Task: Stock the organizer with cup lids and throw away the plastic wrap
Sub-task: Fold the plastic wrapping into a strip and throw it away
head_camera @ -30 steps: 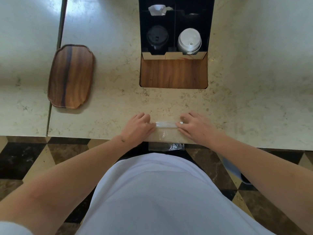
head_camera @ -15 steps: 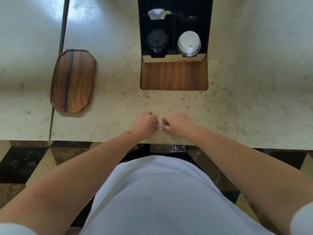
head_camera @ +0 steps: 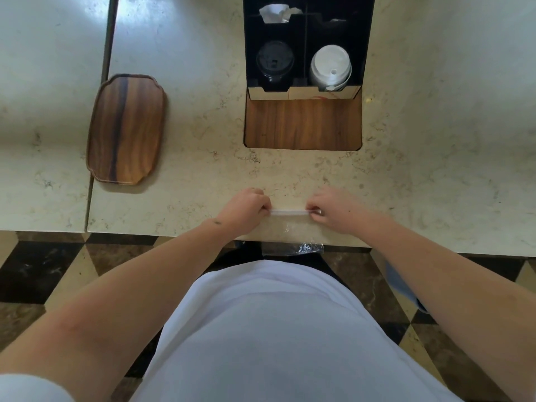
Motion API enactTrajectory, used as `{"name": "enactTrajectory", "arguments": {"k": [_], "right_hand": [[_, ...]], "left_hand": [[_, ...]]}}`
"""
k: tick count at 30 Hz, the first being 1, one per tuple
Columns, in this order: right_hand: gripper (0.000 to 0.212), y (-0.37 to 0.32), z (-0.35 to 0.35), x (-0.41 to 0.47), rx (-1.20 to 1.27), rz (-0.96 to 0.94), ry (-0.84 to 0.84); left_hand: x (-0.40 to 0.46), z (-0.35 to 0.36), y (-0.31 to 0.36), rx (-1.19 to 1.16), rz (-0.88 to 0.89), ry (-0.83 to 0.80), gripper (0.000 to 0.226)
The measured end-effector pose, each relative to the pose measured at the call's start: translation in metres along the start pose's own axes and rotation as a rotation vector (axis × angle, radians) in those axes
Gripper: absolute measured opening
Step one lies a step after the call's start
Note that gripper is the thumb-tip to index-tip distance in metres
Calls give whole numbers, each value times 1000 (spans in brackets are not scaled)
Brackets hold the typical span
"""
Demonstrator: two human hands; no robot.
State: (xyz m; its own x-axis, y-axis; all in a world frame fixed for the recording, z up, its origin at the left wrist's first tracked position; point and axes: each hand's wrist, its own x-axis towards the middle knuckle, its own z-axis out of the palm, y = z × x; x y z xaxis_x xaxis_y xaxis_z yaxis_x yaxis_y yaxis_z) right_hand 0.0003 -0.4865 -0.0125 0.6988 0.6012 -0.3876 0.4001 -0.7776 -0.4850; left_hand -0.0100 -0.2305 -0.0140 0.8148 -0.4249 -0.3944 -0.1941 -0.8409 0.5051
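A clear plastic wrap [head_camera: 291, 231] lies flat on the marble counter at its near edge, and its crinkled end hangs over that edge. My left hand [head_camera: 246, 208] and my right hand [head_camera: 333, 210] each pinch one end of the wrap's rolled far edge, stretched in a thin white strip between them. At the back, a black organizer [head_camera: 367, 39] holds a stack of black lids [head_camera: 274, 60] in its left compartment and a stack of white lids [head_camera: 330, 66] in its right one.
A wooden tray [head_camera: 126, 129] lies on the counter to the left. In front of the organizer is a rectangular wood-lined recess [head_camera: 303, 124]. Crumpled white paper [head_camera: 274, 13] sits in a rear compartment. A seam [head_camera: 100, 111] divides the counter at left.
My hands came together at the middle of the wrap half a second ago and have now moved apart again, pulling the rolled edge taut between them.
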Motion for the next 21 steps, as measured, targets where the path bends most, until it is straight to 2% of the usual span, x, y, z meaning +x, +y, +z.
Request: {"name": "enactTrajectory", "arguments": {"k": [3, 5, 7, 9, 15, 19, 21], "right_hand": [[6, 5, 6, -6, 23, -27, 60], [4, 8, 10, -10, 31, -39, 96], [6, 9, 13, -12, 11, -58, 138], [10, 9, 16, -15, -14, -94, 200], [6, 11, 28, -26, -149, -183, 310], [25, 16, 31, -42, -209, -147, 277], [30, 13, 32, -47, -190, -92, 269]], "left_hand": [[-5, 2, -1, 50, 68, 27, 21], [-11, 4, 0, 81, 112, 84, 16], [-16, 3, 1, 122, 165, 148, 11], [-20, 4, -1, 164, 242, 185, 16], [-24, 13, -12, 266, 366, 197, 18], [-31, 15, -18, 259, 394, 177, 5], [-36, 16, -17, 199, 365, 203, 19]]}}
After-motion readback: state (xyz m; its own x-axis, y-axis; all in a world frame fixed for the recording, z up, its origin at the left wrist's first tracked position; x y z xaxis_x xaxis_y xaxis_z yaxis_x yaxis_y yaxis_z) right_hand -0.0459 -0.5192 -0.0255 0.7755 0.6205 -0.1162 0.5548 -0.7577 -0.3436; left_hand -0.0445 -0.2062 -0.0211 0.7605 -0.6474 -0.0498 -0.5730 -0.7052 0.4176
